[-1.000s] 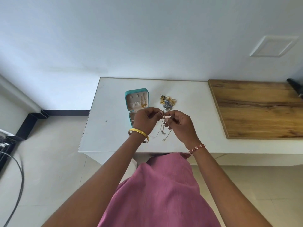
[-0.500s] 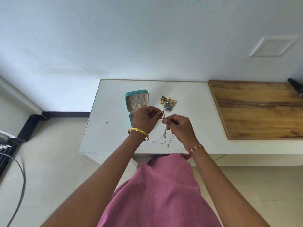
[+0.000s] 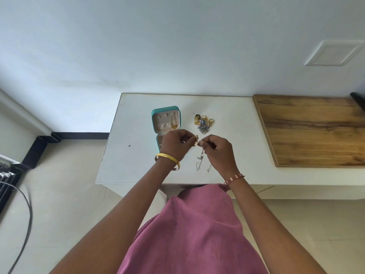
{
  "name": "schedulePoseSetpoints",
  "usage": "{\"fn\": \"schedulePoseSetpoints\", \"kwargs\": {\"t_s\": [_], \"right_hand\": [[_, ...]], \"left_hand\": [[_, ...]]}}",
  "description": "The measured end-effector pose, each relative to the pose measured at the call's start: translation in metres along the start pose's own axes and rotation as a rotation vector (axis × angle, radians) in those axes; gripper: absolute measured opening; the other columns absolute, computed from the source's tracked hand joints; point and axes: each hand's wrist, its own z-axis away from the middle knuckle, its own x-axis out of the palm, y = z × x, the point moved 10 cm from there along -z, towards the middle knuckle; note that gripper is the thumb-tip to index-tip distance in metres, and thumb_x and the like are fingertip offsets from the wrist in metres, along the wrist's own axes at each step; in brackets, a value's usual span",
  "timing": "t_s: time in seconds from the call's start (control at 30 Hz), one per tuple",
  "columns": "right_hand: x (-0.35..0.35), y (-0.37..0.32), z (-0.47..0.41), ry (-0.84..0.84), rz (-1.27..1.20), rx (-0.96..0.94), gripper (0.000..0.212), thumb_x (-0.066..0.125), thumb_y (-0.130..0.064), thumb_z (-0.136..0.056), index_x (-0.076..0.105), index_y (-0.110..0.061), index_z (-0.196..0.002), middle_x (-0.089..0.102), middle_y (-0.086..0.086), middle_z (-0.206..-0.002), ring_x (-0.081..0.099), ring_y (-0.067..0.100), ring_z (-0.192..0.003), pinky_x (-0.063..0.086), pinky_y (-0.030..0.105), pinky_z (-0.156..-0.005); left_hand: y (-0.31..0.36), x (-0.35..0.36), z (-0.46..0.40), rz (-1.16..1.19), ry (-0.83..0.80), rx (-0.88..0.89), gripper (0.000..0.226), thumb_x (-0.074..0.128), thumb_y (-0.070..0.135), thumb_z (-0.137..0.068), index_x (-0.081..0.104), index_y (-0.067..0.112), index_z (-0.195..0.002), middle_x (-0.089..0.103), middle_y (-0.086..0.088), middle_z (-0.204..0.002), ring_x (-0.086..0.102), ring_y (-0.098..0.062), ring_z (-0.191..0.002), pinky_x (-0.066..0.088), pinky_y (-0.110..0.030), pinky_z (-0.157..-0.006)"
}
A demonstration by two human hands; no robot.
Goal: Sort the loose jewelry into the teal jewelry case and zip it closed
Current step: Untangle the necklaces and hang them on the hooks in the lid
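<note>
Since the earlier frame your two hands have drawn slightly apart at the centre of the frame, and the thin chain now hangs lower, its loops trailing toward the near edge of the table. Your left hand [image 3: 174, 144] has its fingers curled, pinching a small gold piece [image 3: 196, 141] at the fingertips; your right hand [image 3: 218, 150] is likewise curled, pinching the silver chain [image 3: 201, 158] just beside that piece. Whether the gold piece is a clasp or a pendant is too small to tell. The teal jewelry case [image 3: 166, 123] stands open just above your left hand, lid upright, with one gold item already in its lid pocket; the pile of loose jewelry [image 3: 203, 123] lies to its right on the white table [image 3: 136, 155], clear of the wooden board [image 3: 316, 131] at the right of the frame. The chain will likely handle as very light, limp and prone to tangling or kinking; take hold of it near the clasp end and lower it in gathered, not dragged across the pile.
</note>
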Motion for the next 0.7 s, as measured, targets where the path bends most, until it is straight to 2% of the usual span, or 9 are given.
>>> {"fn": "schedulePoseSetpoints", "kwargs": {"t_s": [0.17,0.3,0.37,0.43,0.53,0.6,0.7], "right_hand": [[-0.005,-0.001,0.002,0.062,0.023,-0.02,0.012,0.059,-0.01,-0.087,0.068,-0.003,-0.084,0.048,-0.011,-0.053,0.047,-0.004,-0.046,0.032,0.008,-0.048],[-0.009,0.001,0.003,0.073,0.032,-0.03,0.012,0.06,-0.007,-0.086,0.067,-0.01,-0.095,0.04,-0.006,-0.049,0.043,0.001,-0.044,0.032,0.007,-0.048],[-0.009,0.001,0.002,0.05,0.051,-0.044,0.013,0.061,-0.007,-0.085,0.068,-0.013,-0.095,0.038,-0.004,-0.049,0.039,0.006,-0.043,0.033,0.008,-0.049],[-0.009,0.0,0.002,0.035,0.069,-0.059,0.011,0.062,-0.008,-0.084,0.068,-0.014,-0.091,0.037,-0.005,-0.048,0.037,0.007,-0.043,0.032,0.009,-0.049],[-0.009,0.0,0.002,0.03,0.101,-0.08,0.005,0.064,-0.01,-0.083,0.067,-0.013,-0.084,0.037,-0.009,-0.046,0.038,0.008,-0.042,0.031,0.012,-0.049],[-0.007,-0.001,0.001,0.022,0.126,-0.09,0.002,0.066,-0.013,-0.082,0.067,-0.014,-0.081,0.037,-0.01,-0.045,0.037,0.007,-0.042,0.034,0.019,-0.051],[-0.002,-0.006,0.002,-0.014,0.164,-0.127,0.005,0.068,-0.015,-0.08,0.067,-0.017,-0.084,0.037,-0.011,-0.048,0.036,0.007,-0.046,0.035,0.022,-0.052]], "left_hand": [[-0.012,0.005,0.0,0.091,-0.025,-0.096,0.016,0.063,0.016,-0.084,0.069,0.003,-0.09,0.067,-0.002,-0.078,0.055,-0.002,-0.06,0.039,0.002,-0.051],[-0.028,0.007,0.001,0.152,-0.012,-0.197,0.016,0.062,0.014,-0.084,0.069,0.002,-0.092,0.066,-0.005,-0.077,0.048,-0.004,-0.052,0.043,-0.009,-0.05],[-0.032,0.009,0.002,0.145,-0.021,-0.216,0.015,0.064,0.013,-0.083,0.07,0.002,-0.091,0.065,-0.005,-0.075,0.048,-0.003,-0.052,0.042,-0.006,-0.048],[-0.035,0.009,0.002,0.139,-0.019,-0.223,0.015,0.064,0.013,-0.083,0.071,0.001,-0.09,0.064,-0.005,-0.073,0.049,-0.001,-0.054,0.037,0.001,-0.047],[-0.034,0.008,0.002,0.109,-0.03,-0.214,0.016,0.065,0.013,-0.082,0.071,0.001,-0.091,0.064,-0.005,-0.073,0.05,-0.001,-0.058,0.035,0.003,-0.048],[-0.032,0.008,0.001,0.076,-0.042,-0.204,0.017,0.065,0.014,-0.083,0.071,0.002,-0.093,0.066,-0.007,-0.077,0.053,-0.006,-0.061,0.037,0.001,-0.05],[-0.029,0.007,0.0,0.048,-0.042,-0.191,0.019,0.064,0.015,-0.083,0.071,0.002,-0.095,0.07,-0.011,-0.086,0.056,-0.014,-0.072,0.038,-0.006,-0.058]]}}
